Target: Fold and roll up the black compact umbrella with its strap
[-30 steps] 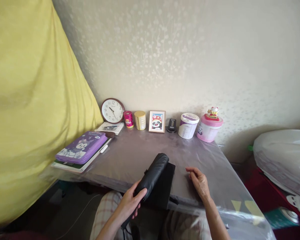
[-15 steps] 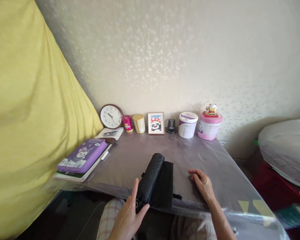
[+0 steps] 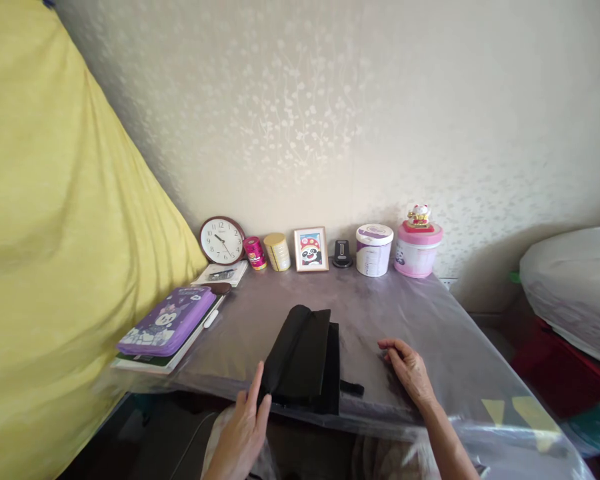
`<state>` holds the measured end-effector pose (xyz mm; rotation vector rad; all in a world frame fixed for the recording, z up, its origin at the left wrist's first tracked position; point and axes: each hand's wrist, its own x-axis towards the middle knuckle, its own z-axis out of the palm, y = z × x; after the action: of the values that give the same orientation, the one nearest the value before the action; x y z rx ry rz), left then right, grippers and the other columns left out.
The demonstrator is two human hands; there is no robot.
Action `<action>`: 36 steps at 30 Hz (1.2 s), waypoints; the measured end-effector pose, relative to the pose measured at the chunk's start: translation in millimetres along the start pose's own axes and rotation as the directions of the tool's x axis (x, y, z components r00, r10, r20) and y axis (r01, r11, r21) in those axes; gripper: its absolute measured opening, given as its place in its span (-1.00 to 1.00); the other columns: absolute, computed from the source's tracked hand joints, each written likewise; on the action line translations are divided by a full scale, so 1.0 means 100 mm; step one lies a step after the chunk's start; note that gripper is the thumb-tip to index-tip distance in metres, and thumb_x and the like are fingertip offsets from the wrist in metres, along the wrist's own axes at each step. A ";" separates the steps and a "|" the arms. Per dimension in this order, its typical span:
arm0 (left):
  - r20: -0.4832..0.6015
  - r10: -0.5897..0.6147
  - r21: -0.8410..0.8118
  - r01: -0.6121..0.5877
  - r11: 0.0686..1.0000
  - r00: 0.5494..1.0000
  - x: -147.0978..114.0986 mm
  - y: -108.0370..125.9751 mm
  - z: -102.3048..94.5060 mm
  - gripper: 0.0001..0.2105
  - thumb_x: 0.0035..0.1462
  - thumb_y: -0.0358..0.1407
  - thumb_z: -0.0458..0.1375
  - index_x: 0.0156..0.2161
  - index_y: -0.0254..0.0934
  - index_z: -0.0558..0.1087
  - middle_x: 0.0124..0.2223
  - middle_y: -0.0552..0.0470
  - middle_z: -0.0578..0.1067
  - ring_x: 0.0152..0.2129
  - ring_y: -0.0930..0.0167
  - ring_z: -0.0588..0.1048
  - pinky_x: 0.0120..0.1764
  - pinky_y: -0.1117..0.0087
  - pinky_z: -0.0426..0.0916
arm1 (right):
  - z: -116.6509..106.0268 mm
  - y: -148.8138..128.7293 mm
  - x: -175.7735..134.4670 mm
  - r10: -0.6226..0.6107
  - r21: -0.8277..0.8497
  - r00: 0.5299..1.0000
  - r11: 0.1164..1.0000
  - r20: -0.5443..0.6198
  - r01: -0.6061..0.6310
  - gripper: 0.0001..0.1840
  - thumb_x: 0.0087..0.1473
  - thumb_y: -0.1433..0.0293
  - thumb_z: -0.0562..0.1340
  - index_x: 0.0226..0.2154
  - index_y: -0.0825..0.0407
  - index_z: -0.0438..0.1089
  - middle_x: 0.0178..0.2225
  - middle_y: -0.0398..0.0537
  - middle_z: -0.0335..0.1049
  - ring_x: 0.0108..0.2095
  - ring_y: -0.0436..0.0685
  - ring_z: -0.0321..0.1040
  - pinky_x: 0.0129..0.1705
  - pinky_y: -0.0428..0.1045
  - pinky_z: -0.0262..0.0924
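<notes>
A black fabric cover [image 3: 300, 360] lies at the table's front edge. It is wrapped over a folded black umbrella, which makes a long rounded bulge on its left side and is itself hidden. One flap slants up across the top, above a second flat layer on the right, and a short black strap [image 3: 352, 388] sticks out there. My left hand [image 3: 244, 421] grips the near left corner of the cover, thumb in front and index finger along the side. To the right, my right hand [image 3: 407, 372] rests on the table, fingers loosely curled, touching only the tabletop.
Along the wall stand a clock [image 3: 222, 240], several tubs and tins, a picture frame [image 3: 311, 250] and a cat figurine [image 3: 419, 216]. A purple case [image 3: 167, 321] lies on books at the left, beside a yellow curtain [image 3: 55, 233]. Bags sit at the right.
The cover's left side has come up and over the umbrella to the right, hiding it. My left hand has shifted slightly left, its fingers closer together. My right hand has stayed in place.
</notes>
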<state>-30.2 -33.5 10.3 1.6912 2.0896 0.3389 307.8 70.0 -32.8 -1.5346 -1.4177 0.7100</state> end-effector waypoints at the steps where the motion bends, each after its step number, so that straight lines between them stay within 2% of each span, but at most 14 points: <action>1: -0.014 0.045 0.073 -0.044 0.996 0.999 -0.01 0.01 0.01 -0.49 0.24 -0.22 -0.27 0.27 -0.11 -0.23 -0.09 -0.09 0.34 -0.38 0.44 0.47 -0.33 0.48 0.29 | 0.00 0.00 0.00 0.001 0.002 1.000 1.000 -0.002 -0.001 -0.62 -0.08 0.21 0.03 -0.32 0.05 0.43 -0.51 -0.07 0.42 -0.49 0.09 0.35 -0.37 -0.04 0.21; 4: -0.016 0.105 0.172 -0.100 0.980 0.994 -0.04 0.04 0.04 -0.42 0.18 -0.31 -0.14 0.27 -0.05 -0.26 0.01 -0.11 0.24 -0.29 0.41 0.46 -0.32 0.50 0.28 | 0.00 -0.03 0.00 0.005 0.007 1.000 1.000 -0.002 -0.005 -0.62 -0.09 0.22 0.04 -0.33 0.05 0.43 -0.51 -0.07 0.43 -0.49 0.09 0.35 -0.37 -0.04 0.21; 8: -0.046 0.078 0.257 -0.064 0.964 0.996 0.00 0.05 0.09 -0.33 0.17 -0.35 -0.09 0.25 0.05 -0.38 0.11 -0.14 0.09 -0.27 0.37 0.47 -0.42 0.50 0.26 | 0.00 -0.09 -0.01 0.018 0.016 1.000 1.000 0.004 -0.018 -0.62 -0.10 0.21 0.04 -0.34 0.06 0.43 -0.48 -0.06 0.43 -0.48 0.10 0.36 -0.37 -0.03 0.21; 14: -0.068 0.045 0.389 -0.015 0.921 0.997 0.07 0.02 0.08 -0.30 0.13 -0.41 -0.10 0.25 0.00 -0.41 0.02 -0.16 0.17 -0.44 0.40 0.48 -0.49 0.48 0.20 | 0.00 -0.10 -0.03 0.021 0.023 1.000 1.000 0.010 -0.021 -0.63 -0.09 0.25 0.01 -0.33 0.06 0.41 -0.47 -0.07 0.42 -0.46 0.08 0.36 -0.34 -0.03 0.20; 18: -0.072 0.064 0.346 -0.036 0.938 0.995 0.10 -0.02 0.03 -0.26 0.06 -0.44 -0.06 0.26 -0.06 -0.37 0.13 -0.17 0.10 -0.41 0.41 0.48 -0.44 0.46 0.22 | 0.01 -0.11 -0.03 0.016 0.042 1.000 0.999 -0.011 -0.015 -0.64 -0.10 0.26 0.01 -0.35 0.06 0.41 -0.47 -0.07 0.43 -0.47 0.08 0.35 -0.34 -0.04 0.20; 21: -0.057 0.103 0.263 -0.084 0.961 0.993 0.12 -0.04 -0.02 -0.27 0.05 -0.46 -0.06 0.26 -0.10 -0.32 0.18 -0.13 0.09 -0.27 0.37 0.47 -0.34 0.46 0.26 | 0.01 -0.12 -0.04 0.009 0.050 1.000 0.999 -0.016 -0.008 -0.64 -0.10 0.26 0.01 -0.36 0.06 0.41 -0.48 -0.06 0.43 -0.47 0.09 0.35 -0.36 -0.04 0.20; 24: -0.076 0.136 0.188 -0.120 0.975 0.988 0.11 -0.05 -0.07 -0.29 0.03 -0.46 -0.07 0.26 -0.13 -0.26 0.24 -0.08 0.04 -0.10 0.32 0.40 -0.23 0.45 0.27 | 0.01 -0.12 -0.04 0.002 0.065 1.000 0.998 -0.022 0.000 -0.65 -0.12 0.27 0.01 -0.37 0.06 0.41 -0.46 -0.06 0.43 -0.47 0.08 0.36 -0.36 -0.04 0.21; 28: -0.088 0.153 0.106 -0.143 0.984 0.984 0.08 -0.02 -0.15 -0.29 0.02 -0.45 -0.07 0.26 -0.10 -0.22 0.26 0.01 0.01 0.03 0.28 0.29 -0.11 0.39 0.25 | 0.02 -0.10 -0.04 -0.005 0.085 1.000 0.996 -0.019 0.007 -0.65 -0.12 0.30 0.00 -0.37 0.07 0.41 -0.41 -0.05 0.44 -0.47 0.07 0.36 -0.34 -0.04 0.21; 31: -0.124 0.228 -0.016 -0.231 0.973 0.966 0.05 0.06 -0.26 -0.30 -0.01 -0.43 -0.06 0.25 -0.09 -0.17 0.26 0.03 0.03 0.10 0.32 0.20 0.01 0.37 0.17 | 0.02 -0.09 -0.04 -0.025 0.084 0.999 0.996 -0.021 0.027 -0.65 -0.11 0.31 0.00 -0.36 0.08 0.41 -0.41 -0.05 0.44 -0.47 0.06 0.35 -0.33 -0.04 0.21; 33: -0.146 0.279 -0.172 -0.302 0.938 0.949 0.02 0.16 -0.36 -0.32 -0.03 -0.40 -0.04 0.23 -0.12 -0.12 0.17 -0.02 0.20 -0.01 0.37 0.32 -0.03 0.39 0.22 | 0.02 -0.08 -0.04 -0.036 0.085 0.999 0.996 -0.021 0.037 -0.65 -0.10 0.31 0.00 -0.36 0.08 0.41 -0.41 -0.04 0.43 -0.48 0.06 0.34 -0.34 -0.05 0.20; 34: -0.135 0.255 -0.281 -0.284 0.917 0.957 0.01 0.21 -0.41 -0.36 -0.04 -0.37 -0.02 0.19 -0.15 -0.05 0.03 -0.03 0.35 -0.20 0.42 0.44 -0.17 0.43 0.31 | 0.02 -0.07 -0.05 -0.036 0.088 0.999 0.995 -0.020 0.037 -0.66 -0.10 0.31 0.00 -0.36 0.08 0.41 -0.41 -0.05 0.43 -0.48 0.05 0.33 -0.34 -0.05 0.20; 35: -0.073 0.201 -0.407 -0.213 0.888 0.977 -0.01 0.26 -0.47 -0.42 -0.03 -0.32 0.01 0.15 -0.19 0.01 -0.16 0.02 0.44 -0.44 0.48 0.46 -0.36 0.47 0.34 | 0.02 -0.07 -0.05 -0.034 0.093 0.999 0.995 -0.019 0.036 -0.66 -0.09 0.31 0.00 -0.35 0.08 0.41 -0.40 -0.05 0.43 -0.49 0.05 0.32 -0.35 -0.05 0.20; 36: -0.020 0.131 -0.513 -0.123 0.850 0.991 -0.02 0.32 -0.52 -0.46 -0.05 -0.26 0.05 0.08 -0.23 0.06 -0.39 0.12 0.43 -0.67 0.52 0.36 -0.57 0.49 0.28 | 0.02 -0.06 -0.05 -0.031 0.098 0.999 0.995 -0.019 0.032 -0.66 -0.09 0.31 0.00 -0.35 0.08 0.41 -0.39 -0.05 0.43 -0.49 0.05 0.32 -0.36 -0.05 0.19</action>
<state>-27.2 -24.3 70.9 1.4905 1.6709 0.8411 302.4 65.4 -28.9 -1.4359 -1.3712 0.7352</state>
